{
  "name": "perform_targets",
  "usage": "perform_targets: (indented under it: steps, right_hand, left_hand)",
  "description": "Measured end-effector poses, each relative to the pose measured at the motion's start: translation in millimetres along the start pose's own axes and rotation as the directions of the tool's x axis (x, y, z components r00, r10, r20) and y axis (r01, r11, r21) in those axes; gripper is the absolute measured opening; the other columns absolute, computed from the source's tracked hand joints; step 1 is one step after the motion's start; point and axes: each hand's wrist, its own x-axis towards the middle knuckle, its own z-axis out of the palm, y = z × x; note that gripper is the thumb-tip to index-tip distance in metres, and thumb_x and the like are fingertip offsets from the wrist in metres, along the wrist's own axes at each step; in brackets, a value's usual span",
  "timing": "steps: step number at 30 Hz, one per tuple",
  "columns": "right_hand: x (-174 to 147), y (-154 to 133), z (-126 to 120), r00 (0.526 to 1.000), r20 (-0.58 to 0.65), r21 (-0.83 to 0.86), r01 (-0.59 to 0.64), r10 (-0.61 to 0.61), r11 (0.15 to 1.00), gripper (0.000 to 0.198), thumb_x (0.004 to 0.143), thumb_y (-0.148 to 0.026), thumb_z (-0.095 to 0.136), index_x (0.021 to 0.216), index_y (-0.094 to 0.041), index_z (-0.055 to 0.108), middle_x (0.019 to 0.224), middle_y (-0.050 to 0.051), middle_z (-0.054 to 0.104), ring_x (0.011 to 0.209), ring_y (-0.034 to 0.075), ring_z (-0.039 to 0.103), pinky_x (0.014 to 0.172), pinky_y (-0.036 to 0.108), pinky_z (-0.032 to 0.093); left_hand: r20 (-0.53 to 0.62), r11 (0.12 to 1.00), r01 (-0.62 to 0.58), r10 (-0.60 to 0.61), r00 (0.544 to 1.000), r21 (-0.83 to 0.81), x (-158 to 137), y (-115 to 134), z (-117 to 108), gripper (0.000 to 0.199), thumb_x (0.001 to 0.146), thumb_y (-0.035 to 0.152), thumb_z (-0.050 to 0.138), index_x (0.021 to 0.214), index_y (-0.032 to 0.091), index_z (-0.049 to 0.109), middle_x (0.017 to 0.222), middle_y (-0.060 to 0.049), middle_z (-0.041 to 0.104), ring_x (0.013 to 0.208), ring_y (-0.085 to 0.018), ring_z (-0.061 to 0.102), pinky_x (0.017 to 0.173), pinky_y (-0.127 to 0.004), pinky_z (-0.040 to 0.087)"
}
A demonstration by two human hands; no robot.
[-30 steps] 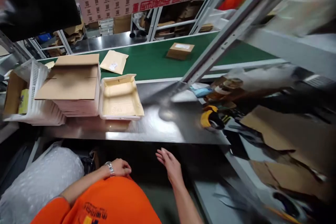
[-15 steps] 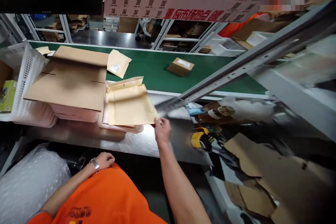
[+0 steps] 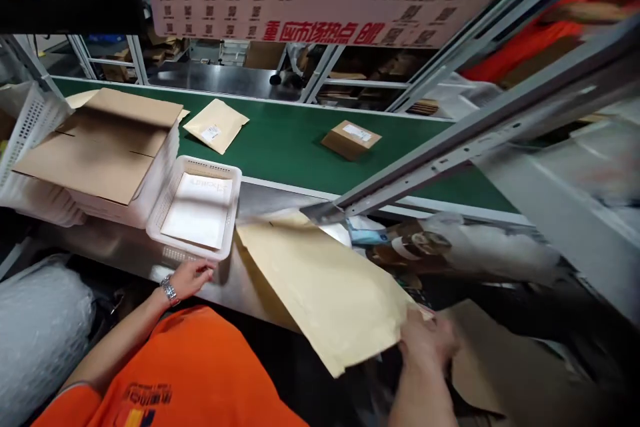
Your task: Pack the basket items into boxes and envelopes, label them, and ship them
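My right hand (image 3: 425,337), a little blurred, grips a large yellow-brown padded envelope (image 3: 325,287) by its right end. The envelope slants across the front of the metal table, its far corner close to the table top. My left hand (image 3: 193,278), wearing a metal watch, is just in front of a white plastic basket (image 3: 229,237). Its fingers are loosely stretched and hold nothing; whether they touch the basket I cannot tell. Inside the basket lies a white sheet or flat packet (image 3: 200,210) with faint writing.
Flattened cardboard (image 3: 105,140) rests on stacked white baskets at left. A labelled envelope (image 3: 217,125) and a small carton (image 3: 351,139) sit on the green conveyor (image 3: 280,147). A metal post (image 3: 425,160) slants across the right. Bubble wrap (image 3: 40,327) stands at lower left.
The padded envelope has come off the basket, drawn right and toward me by my right hand, uncovering the white contents. My left hand has moved forward from my body to the basket's front.
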Motion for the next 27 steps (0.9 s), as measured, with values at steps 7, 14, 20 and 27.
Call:
perform_targets:
  steps: [7,14,20,27]
  right_hand:
    - [89,-33,11,0.795,0.58,0.112,0.137,-0.177,0.984,0.003,0.072,-0.021,0.079,0.073,-0.022,0.076,0.081,0.014,0.075,0.076,0.026,0.063,0.073,0.04,0.05]
    - [82,-133,122,0.528,0.655,0.26,0.514,-0.54,0.818,0.028,0.074,-0.02,0.073,0.102,-0.02,0.08,0.1,0.009,0.081,0.097,0.03,0.069,0.103,0.052,0.055]
    - [-48,-149,190,0.527,0.553,0.253,0.631,-0.645,0.733,0.062,0.094,-0.032,0.06,0.153,-0.011,0.062,0.166,0.027,0.053,0.161,0.043,0.041,0.132,0.066,0.034]
    - [-220,40,201,0.531,0.826,-0.217,0.611,-0.191,0.761,0.097,0.096,-0.072,0.056,0.174,-0.017,0.042,0.186,0.03,0.018,0.169,0.067,0.004,0.12,0.095,0.013]
  left_hand:
    - [0.041,0.974,-0.005,-0.004,0.999,0.228,9,38,68,0.035,0.104,0.034,0.062,0.128,0.02,0.082,0.12,-0.014,0.086,0.112,-0.03,0.081,0.106,-0.042,0.061]
    - [-0.2,0.935,0.078,-0.008,0.98,0.347,44,32,35,0.042,0.104,0.025,0.058,0.144,0.017,0.071,0.131,-0.015,0.08,0.121,-0.028,0.076,0.115,-0.044,0.058]
    - [-0.153,0.738,0.257,-0.207,0.966,0.624,110,5,-26,0.075,0.086,0.015,0.078,0.157,0.008,0.056,0.161,-0.028,0.058,0.152,-0.04,0.056,0.127,-0.052,0.049]
    - [0.045,0.61,0.201,-0.363,0.931,0.767,146,-29,-54,0.126,0.058,0.01,0.099,0.17,0.019,0.042,0.184,-0.033,0.022,0.169,-0.06,0.019,0.128,-0.079,0.031]
